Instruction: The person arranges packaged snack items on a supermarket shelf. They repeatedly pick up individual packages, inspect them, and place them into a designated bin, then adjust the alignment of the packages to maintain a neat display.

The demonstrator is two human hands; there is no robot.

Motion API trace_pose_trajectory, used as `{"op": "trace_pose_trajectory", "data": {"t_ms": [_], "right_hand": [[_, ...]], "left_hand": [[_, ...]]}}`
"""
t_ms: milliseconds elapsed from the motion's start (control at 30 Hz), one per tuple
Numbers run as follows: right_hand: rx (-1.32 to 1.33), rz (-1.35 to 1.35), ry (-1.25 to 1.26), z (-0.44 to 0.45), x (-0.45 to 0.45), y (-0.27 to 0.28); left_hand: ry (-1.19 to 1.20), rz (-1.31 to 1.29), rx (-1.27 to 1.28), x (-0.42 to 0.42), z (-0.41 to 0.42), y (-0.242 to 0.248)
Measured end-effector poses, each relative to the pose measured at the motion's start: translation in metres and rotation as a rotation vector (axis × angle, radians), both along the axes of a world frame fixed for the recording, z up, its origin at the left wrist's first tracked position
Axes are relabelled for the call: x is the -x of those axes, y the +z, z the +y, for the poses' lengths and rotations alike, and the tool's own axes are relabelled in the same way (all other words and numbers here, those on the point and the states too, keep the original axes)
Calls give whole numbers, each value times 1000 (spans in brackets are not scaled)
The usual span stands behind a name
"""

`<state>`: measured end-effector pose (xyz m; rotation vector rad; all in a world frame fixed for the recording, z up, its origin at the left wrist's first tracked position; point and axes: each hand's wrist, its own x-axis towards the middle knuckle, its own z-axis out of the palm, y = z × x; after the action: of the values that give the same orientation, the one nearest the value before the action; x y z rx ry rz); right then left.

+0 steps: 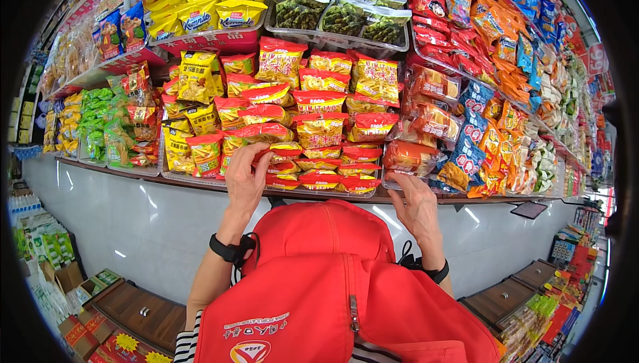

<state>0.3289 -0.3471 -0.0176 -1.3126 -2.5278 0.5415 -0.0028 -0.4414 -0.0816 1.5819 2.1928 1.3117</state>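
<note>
Red and yellow snack bags [319, 131] lie in stacked rows in a clear plastic tray [372, 194] in front of me. My left hand [248, 171] is at the tray's front, its thumb and forefinger at the end of one small red and yellow bag [283, 151]; whether they pinch it I cannot tell. My right hand [414, 203] rests its fingertips at the front edge of the neighbouring tray, just below a clear pack of round baked snacks [412, 157]. Its fingers are slightly bent and apart. Yellow and black bags [178, 148] stand at the left side of the snack rows.
Behind are trays of yellow bags [199, 13] and dark green snack packs [344, 13]. Blue bags [464, 151] and orange bags [494, 148] lie to the right, green packs [93, 123] to the left. The shelf's front edge [299, 196] runs across before me.
</note>
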Motion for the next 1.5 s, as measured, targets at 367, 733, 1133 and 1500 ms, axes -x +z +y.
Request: {"op": "trace_pose_trajectory", "data": {"t_ms": [367, 733, 1133, 1500], "right_hand": [[-8, 87, 138, 19, 0, -10], [-362, 169, -52, 59, 14, 0], [-501, -31, -56, 145, -25, -23], [-330, 2, -138, 102, -12, -2]], "left_hand": [[75, 159, -28, -3, 5, 15], [123, 106, 121, -4, -27, 6], [59, 161, 138, -12, -25, 4], [-5, 229, 78, -10, -20, 14]]}}
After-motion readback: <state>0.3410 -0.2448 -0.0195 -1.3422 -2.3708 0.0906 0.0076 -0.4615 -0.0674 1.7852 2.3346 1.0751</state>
